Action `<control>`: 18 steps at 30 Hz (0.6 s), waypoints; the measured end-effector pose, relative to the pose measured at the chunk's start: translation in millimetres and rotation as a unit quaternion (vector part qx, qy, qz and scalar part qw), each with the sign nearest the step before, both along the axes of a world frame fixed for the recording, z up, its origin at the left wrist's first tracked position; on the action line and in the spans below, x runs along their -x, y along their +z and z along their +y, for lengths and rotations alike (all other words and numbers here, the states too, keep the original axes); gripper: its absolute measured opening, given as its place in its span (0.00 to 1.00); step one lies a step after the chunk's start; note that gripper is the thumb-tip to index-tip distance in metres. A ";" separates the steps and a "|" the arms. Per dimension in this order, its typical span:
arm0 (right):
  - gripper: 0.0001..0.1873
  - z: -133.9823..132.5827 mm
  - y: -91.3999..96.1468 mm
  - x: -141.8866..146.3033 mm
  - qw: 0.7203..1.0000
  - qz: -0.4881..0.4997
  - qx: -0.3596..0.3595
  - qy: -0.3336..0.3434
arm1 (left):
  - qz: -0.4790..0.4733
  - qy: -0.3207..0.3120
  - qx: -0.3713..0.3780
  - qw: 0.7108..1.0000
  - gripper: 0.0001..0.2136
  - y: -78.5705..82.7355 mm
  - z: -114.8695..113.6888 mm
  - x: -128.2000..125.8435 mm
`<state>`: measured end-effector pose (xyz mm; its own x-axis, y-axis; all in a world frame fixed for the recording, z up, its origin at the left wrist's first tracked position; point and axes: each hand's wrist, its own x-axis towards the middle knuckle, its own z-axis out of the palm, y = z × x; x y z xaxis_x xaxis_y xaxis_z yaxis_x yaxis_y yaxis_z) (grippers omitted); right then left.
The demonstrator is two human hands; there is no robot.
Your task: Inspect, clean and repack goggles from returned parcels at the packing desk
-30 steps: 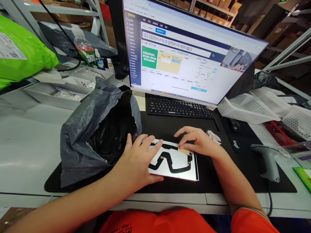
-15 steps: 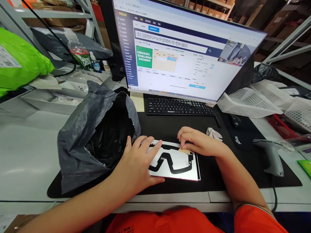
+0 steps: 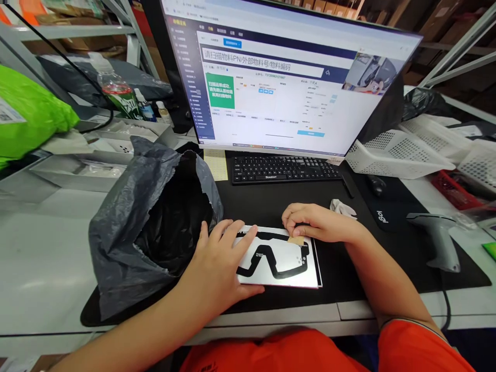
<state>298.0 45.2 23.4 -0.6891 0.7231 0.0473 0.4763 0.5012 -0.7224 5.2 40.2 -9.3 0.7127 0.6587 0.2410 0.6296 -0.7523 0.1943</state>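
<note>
A flat white box (image 3: 284, 261) printed with a black goggle-shaped frame lies on the black desk mat in front of me. My left hand (image 3: 222, 253) spans its left end, fingers spread over the far edge and thumb along the near edge, holding it against the mat. At the far right edge, my right hand (image 3: 310, 222) is closed in a pinch on a small tan piece of tape (image 3: 296, 241) that lies partly over the print. The fingertips partly cover the tape. A torn grey plastic mailing bag (image 3: 127, 227) stands gaping just left of my left hand.
Behind the box are a keyboard (image 3: 287, 169) and a monitor (image 3: 267, 98). A mouse (image 3: 376, 185), a grey handheld scanner (image 3: 439, 240) and white baskets (image 3: 399, 155) stand to the right. A crumpled white scrap (image 3: 343, 208) lies past my right hand; a green package (image 3: 31, 113) is far left.
The view has shifted slightly. Both hands keep nearly the same places on the box, with the right fingers still pinched at the tan tape.
</note>
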 end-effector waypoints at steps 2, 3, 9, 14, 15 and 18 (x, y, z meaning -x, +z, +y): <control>0.10 0.7 0.2 -2.0 1.000 0.003 -0.002 0.005 | 0.004 -0.001 -0.004 1.000 0.48 -0.7 0.4 -0.1; 0.10 1.1 0.0 -3.4 1.000 0.004 -0.002 0.008 | 0.008 -0.003 -0.006 1.000 0.48 -1.0 0.6 -0.1; 0.11 5.1 -2.4 -13.5 0.999 0.037 0.021 0.033 | 0.023 -0.009 -0.013 1.000 0.47 -1.1 0.8 1.2; 0.11 6.0 -3.3 -20.4 0.997 0.055 0.036 0.048 | 0.025 -0.008 -0.011 1.000 0.47 -0.2 1.0 1.5; 0.11 6.3 -3.6 -21.8 0.996 0.058 0.040 0.049 | 0.025 -0.008 -0.011 1.000 0.47 0.0 1.0 1.4; 0.12 8.9 -6.0 -26.1 0.994 0.074 0.054 0.054 | 0.028 -0.007 -0.008 1.000 0.47 0.4 0.9 1.0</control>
